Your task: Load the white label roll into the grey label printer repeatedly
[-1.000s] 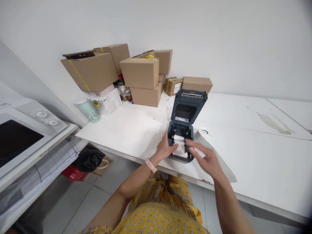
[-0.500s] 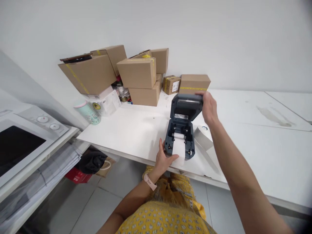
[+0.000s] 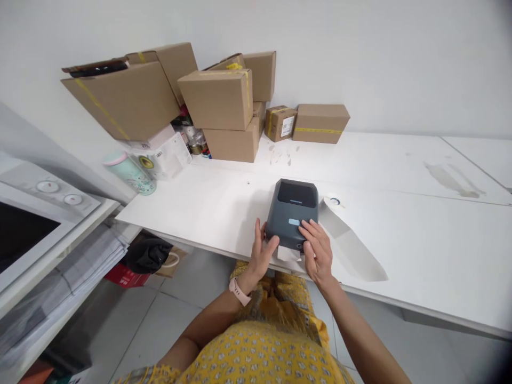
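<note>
A dark blue-grey label printer [image 3: 294, 210] sits on the white table near its front edge, its lid down. From its front a short piece of white paper [image 3: 288, 254] sticks out. My left hand [image 3: 262, 253] rests at the printer's front left corner, thumb and fingers apart. My right hand [image 3: 318, 250] lies on the front right part of the lid, with fingertips on its top. To the right of the printer, a white paper roll [image 3: 334, 205] has a long strip [image 3: 362, 258] running out across the table.
Cardboard boxes [image 3: 220, 101] are stacked at the back left, and smaller ones [image 3: 322, 121] stand by the wall. A mint tumbler [image 3: 132, 173] is beside a white box [image 3: 170, 159]. A microwave [image 3: 36, 213] stands on the left shelf.
The printer's lid has come down and hides the inside. My right hand has moved from the raised lid's edge to the front of the closed lid. The view has shifted slightly.
</note>
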`<state>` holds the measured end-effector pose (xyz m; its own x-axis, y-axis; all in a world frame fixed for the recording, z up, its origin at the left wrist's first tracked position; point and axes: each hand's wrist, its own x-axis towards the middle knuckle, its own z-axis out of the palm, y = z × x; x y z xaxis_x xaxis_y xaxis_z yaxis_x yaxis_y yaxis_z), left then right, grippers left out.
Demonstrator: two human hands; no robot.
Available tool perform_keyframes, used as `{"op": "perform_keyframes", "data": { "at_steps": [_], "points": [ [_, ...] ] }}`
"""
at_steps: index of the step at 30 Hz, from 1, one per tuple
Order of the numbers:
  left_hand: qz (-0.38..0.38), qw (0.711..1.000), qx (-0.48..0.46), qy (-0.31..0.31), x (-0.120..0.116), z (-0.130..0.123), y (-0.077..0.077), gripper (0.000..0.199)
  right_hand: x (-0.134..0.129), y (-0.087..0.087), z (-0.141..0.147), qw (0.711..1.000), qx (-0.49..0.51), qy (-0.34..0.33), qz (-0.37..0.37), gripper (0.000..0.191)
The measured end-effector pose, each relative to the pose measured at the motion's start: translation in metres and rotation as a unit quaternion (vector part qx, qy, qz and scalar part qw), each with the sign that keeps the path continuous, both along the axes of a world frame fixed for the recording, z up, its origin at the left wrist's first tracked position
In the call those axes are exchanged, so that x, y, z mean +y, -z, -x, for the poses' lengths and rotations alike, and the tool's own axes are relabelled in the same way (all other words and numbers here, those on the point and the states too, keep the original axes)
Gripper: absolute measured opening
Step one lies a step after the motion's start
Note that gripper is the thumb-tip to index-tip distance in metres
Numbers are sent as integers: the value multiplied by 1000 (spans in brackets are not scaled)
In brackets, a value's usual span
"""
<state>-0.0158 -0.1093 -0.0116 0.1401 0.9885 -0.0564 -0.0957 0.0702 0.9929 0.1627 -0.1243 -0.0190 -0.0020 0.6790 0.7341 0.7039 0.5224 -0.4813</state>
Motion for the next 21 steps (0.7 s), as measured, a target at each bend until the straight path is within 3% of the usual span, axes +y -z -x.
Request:
{"op": "perform_keyframes", "data": {
  "at_steps": [3,6,12,15,18,21],
  "points": [
    [-10,999,28,-32,18,-6,-9,89,4,6,2,999,40,8,-35,45],
    [-28,999,42,-21,31,-12,-10,90,6,10,5,997,58,12,-47,46],
    [-40,997,65,-14,34,-13,-12,83,12,23,8,994,79,37,-64,47],
    [-45,995,86,3,38,-10,-15,80,12,21,7,995,65,25,-66,46],
    [-12,997,76,5,30,-2,-14,86,0,10,6,997,73,19,-20,47],
    [27,993,83,-85,3,8,-11,76,-19,1,7,993,97,32,55,48]
  ]
}}
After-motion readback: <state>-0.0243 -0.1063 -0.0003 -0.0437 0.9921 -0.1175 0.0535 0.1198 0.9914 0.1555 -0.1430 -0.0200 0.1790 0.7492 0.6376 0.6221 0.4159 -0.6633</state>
